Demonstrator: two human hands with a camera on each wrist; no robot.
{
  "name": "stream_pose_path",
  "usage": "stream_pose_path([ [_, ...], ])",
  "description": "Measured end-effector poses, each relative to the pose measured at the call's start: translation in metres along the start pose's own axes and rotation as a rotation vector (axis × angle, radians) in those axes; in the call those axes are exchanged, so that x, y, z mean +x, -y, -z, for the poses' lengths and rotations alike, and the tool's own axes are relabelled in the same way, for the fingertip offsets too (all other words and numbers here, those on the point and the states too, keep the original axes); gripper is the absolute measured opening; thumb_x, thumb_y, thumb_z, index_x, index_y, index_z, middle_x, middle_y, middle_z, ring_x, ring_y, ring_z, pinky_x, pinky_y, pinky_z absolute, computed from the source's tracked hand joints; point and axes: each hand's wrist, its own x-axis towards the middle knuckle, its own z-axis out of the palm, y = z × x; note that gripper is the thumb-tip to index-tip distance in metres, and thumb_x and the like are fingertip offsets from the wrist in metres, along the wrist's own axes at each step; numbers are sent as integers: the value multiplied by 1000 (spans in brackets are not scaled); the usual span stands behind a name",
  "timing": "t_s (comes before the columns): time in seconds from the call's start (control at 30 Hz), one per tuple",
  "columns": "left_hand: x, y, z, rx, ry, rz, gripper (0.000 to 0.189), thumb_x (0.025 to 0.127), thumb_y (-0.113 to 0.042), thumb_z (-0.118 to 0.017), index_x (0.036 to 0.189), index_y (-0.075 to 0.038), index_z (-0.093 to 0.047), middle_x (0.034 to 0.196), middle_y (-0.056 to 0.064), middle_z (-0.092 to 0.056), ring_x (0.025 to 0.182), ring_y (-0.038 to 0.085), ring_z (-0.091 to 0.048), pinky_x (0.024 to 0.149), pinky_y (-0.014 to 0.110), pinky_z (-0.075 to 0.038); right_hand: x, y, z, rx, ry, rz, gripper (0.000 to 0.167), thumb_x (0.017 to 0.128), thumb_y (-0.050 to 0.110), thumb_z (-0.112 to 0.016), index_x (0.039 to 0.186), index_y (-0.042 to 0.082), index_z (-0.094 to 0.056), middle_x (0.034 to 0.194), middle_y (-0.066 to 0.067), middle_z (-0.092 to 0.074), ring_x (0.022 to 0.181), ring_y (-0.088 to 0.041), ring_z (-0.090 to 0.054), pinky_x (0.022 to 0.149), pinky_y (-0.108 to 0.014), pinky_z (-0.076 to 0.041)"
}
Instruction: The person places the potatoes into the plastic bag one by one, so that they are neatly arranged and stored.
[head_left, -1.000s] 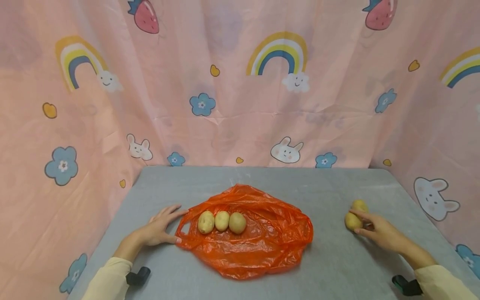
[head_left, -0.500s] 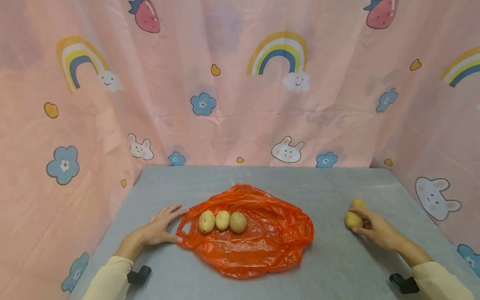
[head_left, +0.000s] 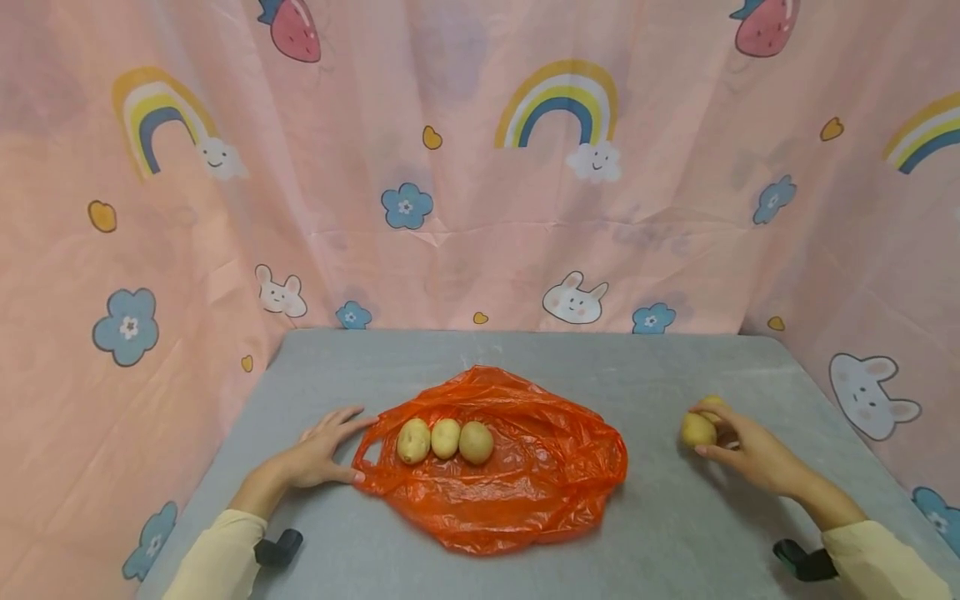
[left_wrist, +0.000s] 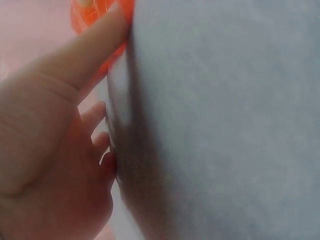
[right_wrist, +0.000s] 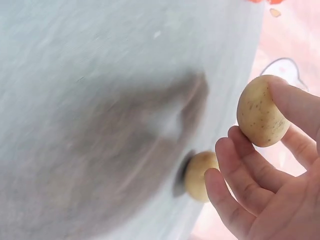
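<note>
In the head view my left hand [head_left: 322, 454] lies at the left end of an orange-red plastic bag [head_left: 517, 508], its spread fingers and thumb touching the edge by the handle hole. Three potatoes [head_left: 446, 439] sit in a row on the flattened bag. Off to the right, my right hand [head_left: 757, 454] pinches a potato [right_wrist: 260, 112] between thumb and fingers, raised over the table. Beyond it a further potato [right_wrist: 197, 177] rests on the table, partly hidden by the fingers. The left wrist view shows the thumb on the bag's edge.
The grey table [head_left: 660, 517] is backed by a pink patterned curtain [head_left: 465, 250], which also hangs along both sides. Black wrist mounts [head_left: 277, 548] stick out beside the sleeves. Table surface lies between the bag and the right hand.
My right hand has lifted the nearer potato and shifted it slightly left and away from me. The left hand, the bag and its three potatoes stay put.
</note>
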Motion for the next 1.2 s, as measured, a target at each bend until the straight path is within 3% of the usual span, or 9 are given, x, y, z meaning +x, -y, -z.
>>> stream_pose_path([
  [0.17,0,0,0,0,3,0,87,79,-41,-84,152,-16,-45,164,23,-26,148,54,-20,107,81,-18,4,16,-1,69,-12,45,49,92,10,-72,136,-3,-52,109,-15,-62,88,3,-63,70,-22,-54],
  [0.3,0,0,1,-4,7,2,87,79,-42,-84,153,-16,-44,164,23,-26,149,54,-20,107,82,-18,8,30,-3,88,-17,59,49,92,11,-73,136,-1,-53,109,-16,-56,86,2,-62,69,-22,-52],
  [0.57,1,1,1,-1,12,4,88,79,-42,-83,153,-16,-44,164,22,-25,149,53,-20,107,82,-17,22,57,-1,113,0,146,46,90,11,-75,132,4,-56,103,-10,-74,88,-6,-69,72,-24,-56],
  [0.77,2,1,-1,4,20,15,87,79,-42,-84,153,-17,-44,164,22,-25,149,53,-19,108,81,-17,32,81,-3,169,57,113,49,93,15,-72,137,5,-51,110,-11,-71,95,-11,-67,78,-26,-57],
  [0.97,2,2,-2,-14,10,3,87,78,-42,-84,153,-19,-45,164,23,-26,148,53,-20,107,82,-17,45,107,-6,215,99,143,49,95,17,-71,136,6,-47,111,-10,-68,99,-20,-67,81,-26,-56],
  [1.2,1,2,-2,-8,2,-12,88,78,-43,-84,152,-17,-45,163,23,-27,147,55,-21,106,82,-18,64,131,-16,249,200,151,48,96,21,-69,135,8,-45,115,-12,-67,101,-21,-65,85,-30,-56],
])
